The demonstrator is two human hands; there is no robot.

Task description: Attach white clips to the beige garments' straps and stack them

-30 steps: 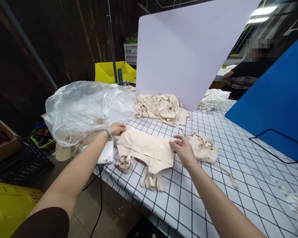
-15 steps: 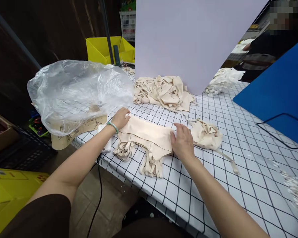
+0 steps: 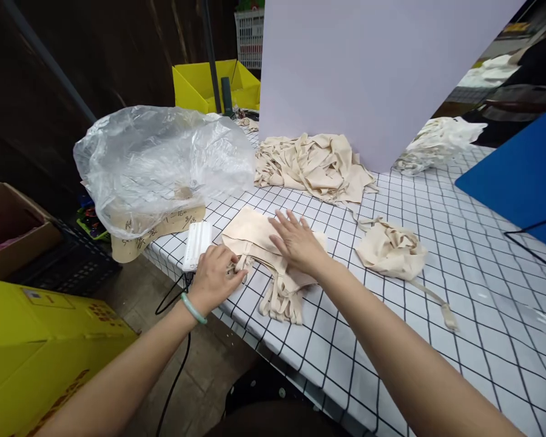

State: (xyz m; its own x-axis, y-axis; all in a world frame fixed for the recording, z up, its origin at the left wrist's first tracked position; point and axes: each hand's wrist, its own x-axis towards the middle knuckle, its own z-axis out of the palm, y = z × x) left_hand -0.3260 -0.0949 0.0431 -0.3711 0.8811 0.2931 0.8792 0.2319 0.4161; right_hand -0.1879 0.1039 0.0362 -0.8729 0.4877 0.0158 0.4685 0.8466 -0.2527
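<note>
A stack of cream fabric pieces (image 3: 250, 227) lies flat on the checked tablecloth in front of me, with looped straps (image 3: 283, 300) hanging from its near side. My right hand (image 3: 296, 241) rests on top of the stack, palm down and fingers spread. At the stack's near left corner, my left hand (image 3: 216, 273) has its fingers curled round the left bunch of straps, which it partly hides. Just behind the left hand sits a white power strip (image 3: 197, 244).
A clear plastic bag (image 3: 164, 158) covers part of a marked brown paper piece (image 3: 159, 229) at the left. Behind the stack is a heap of cream fabric (image 3: 313, 167); a smaller bundle (image 3: 391, 249) lies right. A pale panel (image 3: 364, 73) and blue board (image 3: 519, 176) stand beyond.
My left hand has moved from the stack's far left corner down to the straps. My right hand has shifted from the right edge onto the top. The view has turned slightly left.
</note>
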